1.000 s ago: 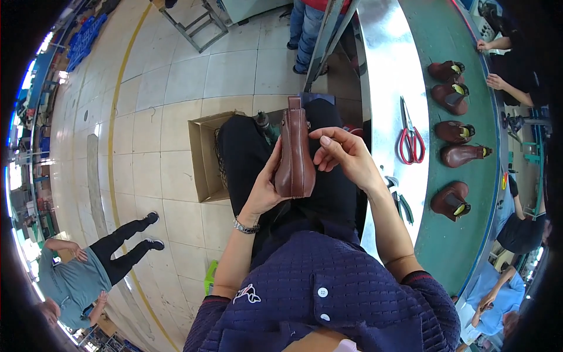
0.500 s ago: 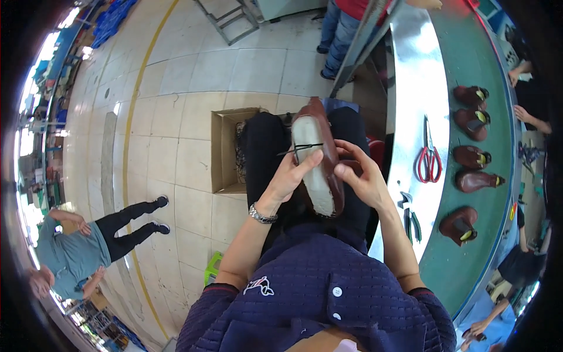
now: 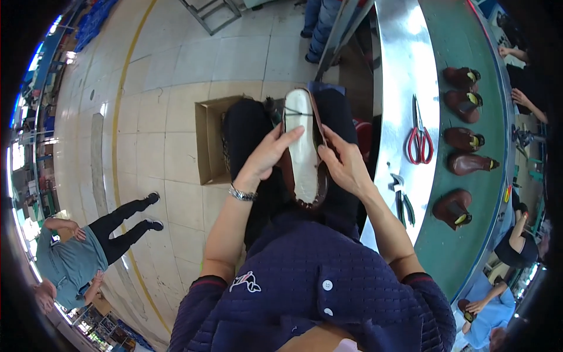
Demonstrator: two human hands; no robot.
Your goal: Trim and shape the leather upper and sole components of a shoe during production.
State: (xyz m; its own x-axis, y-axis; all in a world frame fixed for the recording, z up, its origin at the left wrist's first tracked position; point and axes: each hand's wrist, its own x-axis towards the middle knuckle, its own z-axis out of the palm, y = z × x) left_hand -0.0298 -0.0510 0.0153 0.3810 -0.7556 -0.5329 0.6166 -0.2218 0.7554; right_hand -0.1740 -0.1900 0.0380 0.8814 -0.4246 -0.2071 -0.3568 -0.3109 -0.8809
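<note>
Teal cloth is worn by a person seen at the far left, standing on the pale tiled floor. Further right, an open cardboard box is set on the tiles beside the seated worker's dark trousers. Over the lap, a brown shoe is held sole-up, its whitish insole board facing the camera and its toe pointing away from the body.

The left hand is laid against the shoe's left flank, fingers stretched across the pale board; the right hand is closed around the right edge, so the shoe is clasped between both. The shoe is judged light and fairly rigid along the bottom, while the leather upper is probably supple and easily scuffed; the firm side edges near the waist are likely the safest place to be gripped.

Right of the hands, red-handled scissors and dark pliers are laid on a metal counter. Beyond, more brown shoes are lined up on a green conveyor belt.
</note>
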